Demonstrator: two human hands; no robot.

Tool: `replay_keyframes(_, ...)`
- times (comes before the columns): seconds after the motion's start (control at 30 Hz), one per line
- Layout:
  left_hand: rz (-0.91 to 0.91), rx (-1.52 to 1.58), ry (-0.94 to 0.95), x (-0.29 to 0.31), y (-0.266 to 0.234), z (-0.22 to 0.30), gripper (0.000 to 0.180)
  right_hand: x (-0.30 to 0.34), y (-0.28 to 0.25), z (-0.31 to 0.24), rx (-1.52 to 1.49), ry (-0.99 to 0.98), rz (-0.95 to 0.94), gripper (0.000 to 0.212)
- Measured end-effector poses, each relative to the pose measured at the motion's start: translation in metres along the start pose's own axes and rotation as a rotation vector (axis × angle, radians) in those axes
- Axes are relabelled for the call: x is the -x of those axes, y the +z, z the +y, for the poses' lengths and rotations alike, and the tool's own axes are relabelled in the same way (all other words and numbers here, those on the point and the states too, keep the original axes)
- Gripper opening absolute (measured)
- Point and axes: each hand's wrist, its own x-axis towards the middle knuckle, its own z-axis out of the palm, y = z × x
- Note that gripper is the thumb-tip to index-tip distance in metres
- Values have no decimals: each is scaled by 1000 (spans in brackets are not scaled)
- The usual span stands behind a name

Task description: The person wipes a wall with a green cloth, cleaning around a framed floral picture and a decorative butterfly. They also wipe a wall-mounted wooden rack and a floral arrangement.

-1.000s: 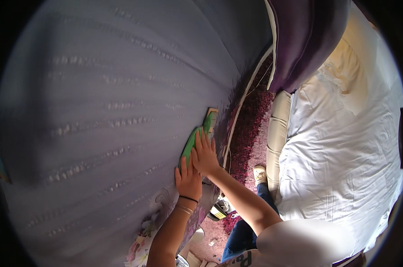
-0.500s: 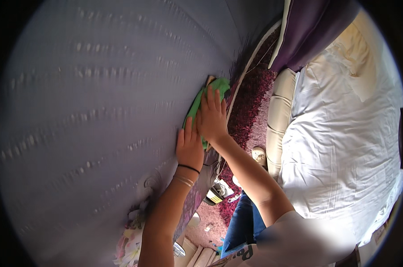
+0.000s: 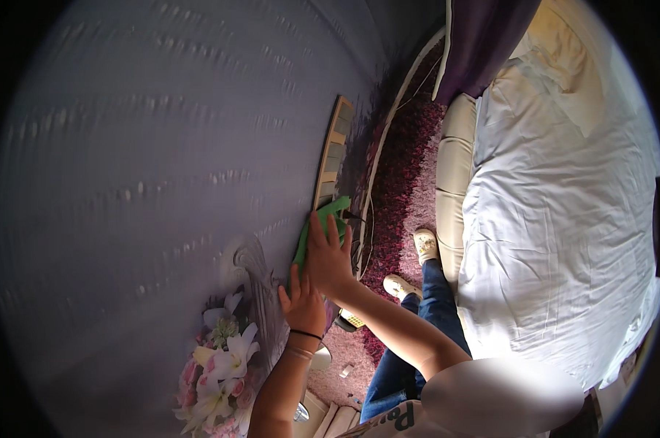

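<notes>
Lavender wallpaper (image 3: 147, 182), faintly ribbed and printed with white lilies (image 3: 224, 365) at lower left, fills the left of the frame. Just right of the flowers, the left hand (image 3: 303, 306) is laid flat on the wall, fingers spread and gripping nothing. Above it, a soft green cloth (image 3: 322, 223) is pressed to the wall under the right hand (image 3: 330, 255), fingers splayed over it. Purple shag carpet (image 3: 410, 182) and a white bed (image 3: 563, 197) are seen at right, leaving a narrow strip of floor.

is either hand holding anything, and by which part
The right hand presses a green cloth flat against the wall, palm over its lower part. The left hand rests bare on the wall.
</notes>
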Motion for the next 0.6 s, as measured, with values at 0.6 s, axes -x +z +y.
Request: replay_keyframes(0.6,38,0,74,-45,9,7,53,-29,4,20,-90,54,224,63)
